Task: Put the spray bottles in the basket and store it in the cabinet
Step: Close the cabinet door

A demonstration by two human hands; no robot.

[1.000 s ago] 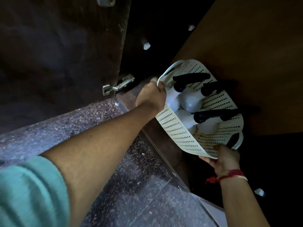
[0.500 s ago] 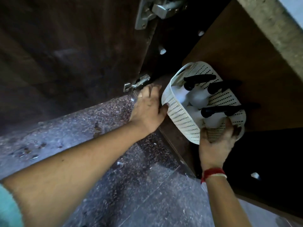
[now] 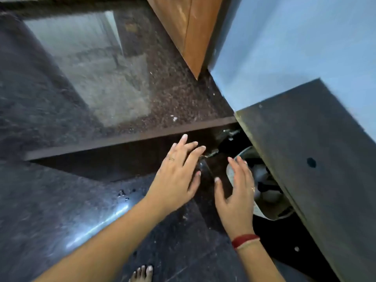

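I see a dark speckled granite floor [image 3: 61,200] filling most of my view, with a pale glossy reflection [image 3: 91,64] across its upper part and a bright streak of glare [image 3: 97,226] lower down. A pale blue wall [image 3: 295,47] stands at upper right, with an orange-brown wooden panel [image 3: 183,27] beside it. Bare toes [image 3: 142,273] show at the bottom edge.

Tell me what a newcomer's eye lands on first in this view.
Two open hands hang in mid-frame with fingers spread, holding nothing: the left hand over the dark floor, the right hand beside it with a red thread at the wrist. Just right of them the white basket with the spray bottles sits inside the cabinet, half hidden under its dark top.
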